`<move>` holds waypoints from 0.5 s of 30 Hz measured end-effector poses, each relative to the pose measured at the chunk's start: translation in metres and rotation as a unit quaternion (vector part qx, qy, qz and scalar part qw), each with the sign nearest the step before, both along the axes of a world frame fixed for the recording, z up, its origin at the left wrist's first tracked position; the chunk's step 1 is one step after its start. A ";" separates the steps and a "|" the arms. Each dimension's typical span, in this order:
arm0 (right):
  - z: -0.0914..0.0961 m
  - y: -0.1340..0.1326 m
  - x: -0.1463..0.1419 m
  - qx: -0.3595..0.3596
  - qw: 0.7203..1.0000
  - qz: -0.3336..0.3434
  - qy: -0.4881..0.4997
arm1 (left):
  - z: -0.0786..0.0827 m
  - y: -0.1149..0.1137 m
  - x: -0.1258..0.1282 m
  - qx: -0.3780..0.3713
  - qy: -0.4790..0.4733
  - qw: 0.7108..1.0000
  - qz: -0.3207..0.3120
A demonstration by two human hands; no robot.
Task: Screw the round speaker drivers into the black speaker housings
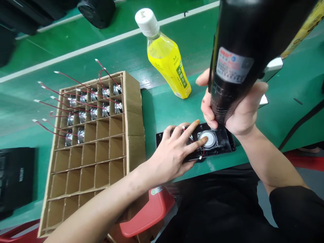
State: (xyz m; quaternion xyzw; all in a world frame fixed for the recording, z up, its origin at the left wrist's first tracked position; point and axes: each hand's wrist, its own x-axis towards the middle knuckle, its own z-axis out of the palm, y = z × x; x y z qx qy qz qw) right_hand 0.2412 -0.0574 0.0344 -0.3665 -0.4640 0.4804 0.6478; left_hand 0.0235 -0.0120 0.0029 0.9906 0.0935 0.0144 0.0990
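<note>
My right hand is wrapped round a black electric screwdriver with a white label, held upright with its lower end over the right part of a black plastic speaker housing. Its tip is hidden behind the hand. On that housing lies my left hand, its fingers spread. One finger touches the pale round back of a speaker driver; a second driver is partly covered by the hand. A short red wire with a white connector hangs at the housing's near edge.
A divided cardboard box at left holds several speaker drivers with red wires sticking up. Beyond the housing stands a yellow drink bottle. Black cases sit on the green table at left. A red stool is below, and a black cable runs at right.
</note>
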 end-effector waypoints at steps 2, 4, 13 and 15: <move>-0.002 -0.001 0.001 -0.007 1.000 0.008 0.006 | -0.001 0.000 0.000 0.001 -0.012 1.000 0.002; -0.004 -0.003 0.001 0.001 1.000 0.016 0.014 | -0.003 0.000 0.000 0.002 -0.018 1.000 0.001; -0.016 0.001 0.001 0.055 0.997 0.054 0.008 | -0.002 -0.001 0.000 -0.006 -0.006 1.000 0.013; -0.017 0.003 0.000 0.059 0.997 0.044 0.007 | -0.001 -0.002 0.001 -0.001 -0.003 1.000 0.014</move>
